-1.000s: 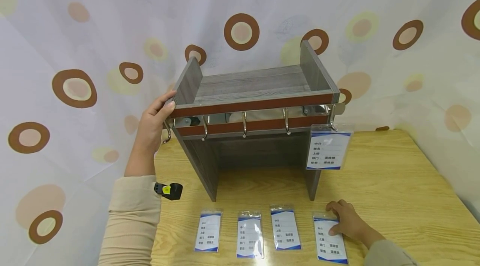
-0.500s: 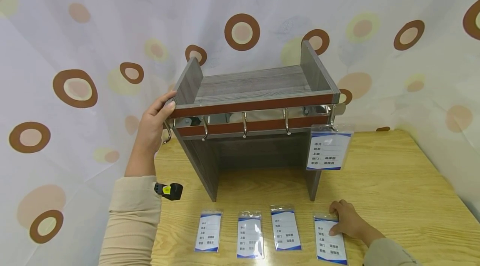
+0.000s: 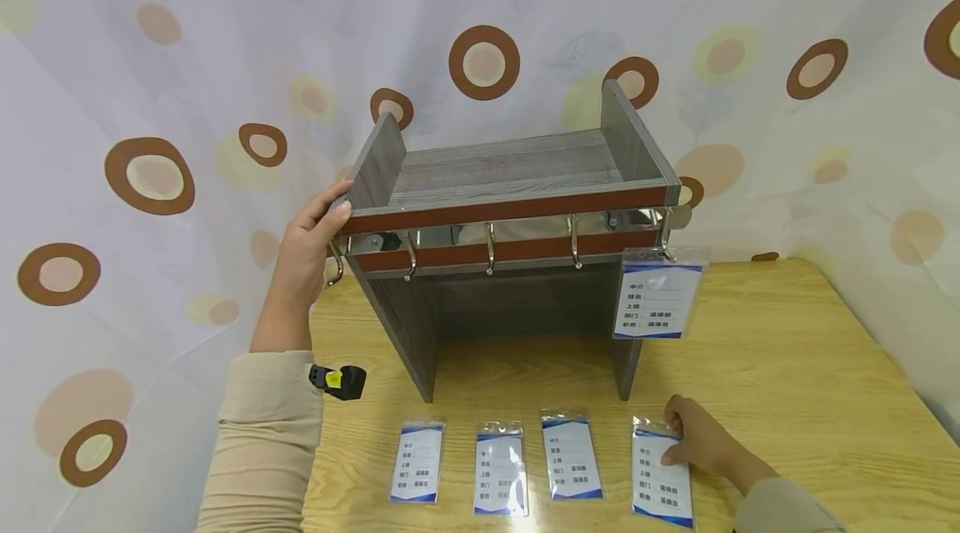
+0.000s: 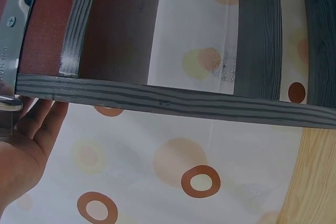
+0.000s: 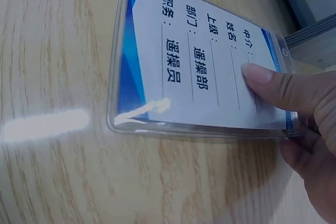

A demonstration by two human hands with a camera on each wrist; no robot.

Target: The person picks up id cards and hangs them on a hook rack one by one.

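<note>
The rightmost badge is seen at the lower right of the head view, its long axis running nearly up and down the frame, most of it lying below and left of the fingertips. It is pinched near its upper right edge by the right hand, the nearer one, thumb on the face, fingers beneath. At centre left, the shelf's corner is gripped by the left hand.
</note>
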